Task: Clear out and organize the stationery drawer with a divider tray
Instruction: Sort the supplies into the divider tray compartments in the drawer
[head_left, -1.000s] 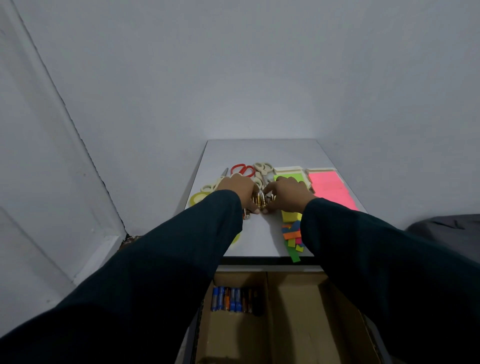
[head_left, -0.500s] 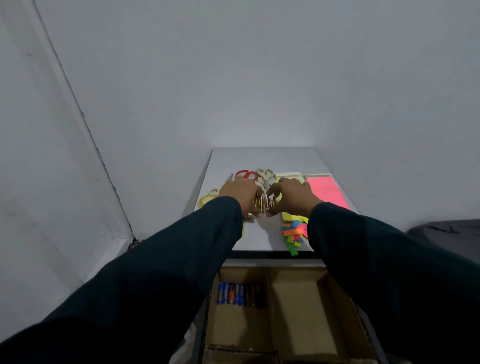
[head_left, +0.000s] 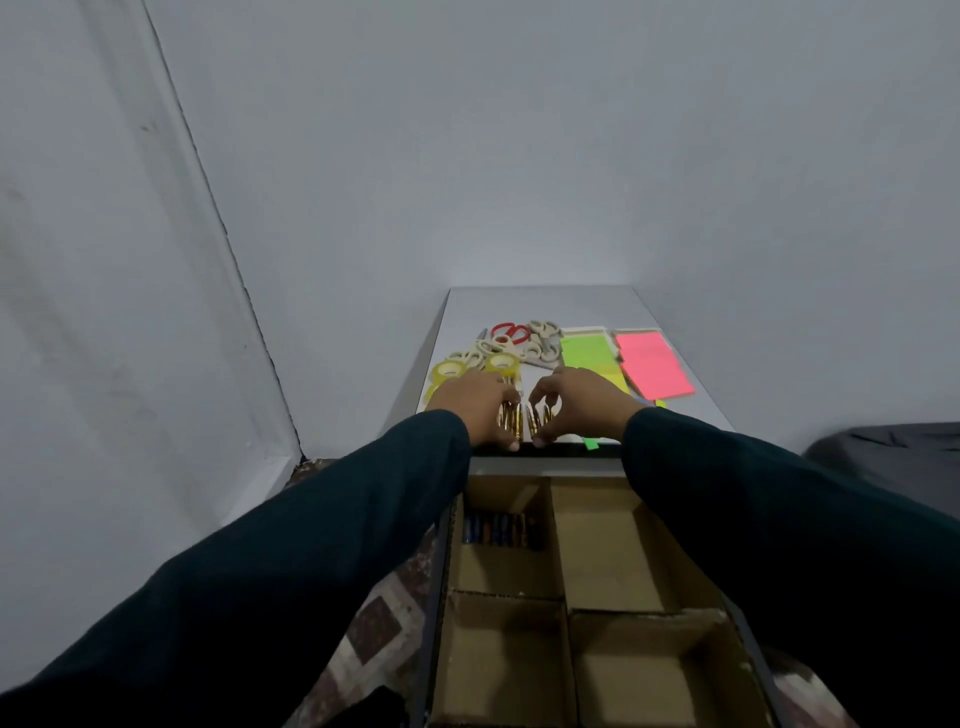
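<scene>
Gathering gold batteries at the white cabinet top's front edge, I see my left hand and right hand curled round them, possibly just cupping. Cardboard divider tray sits below, other batteries in its back-left compartment.

No readable text, labels, brands or numbers anywhere, print on the batteries in the divider tray too blurred to read

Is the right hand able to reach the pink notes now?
Probably yes. The right hand grips gold batteries near the desk edge; the pink notes lie just beyond it to the right, uncovered, but it must release first.
</scene>
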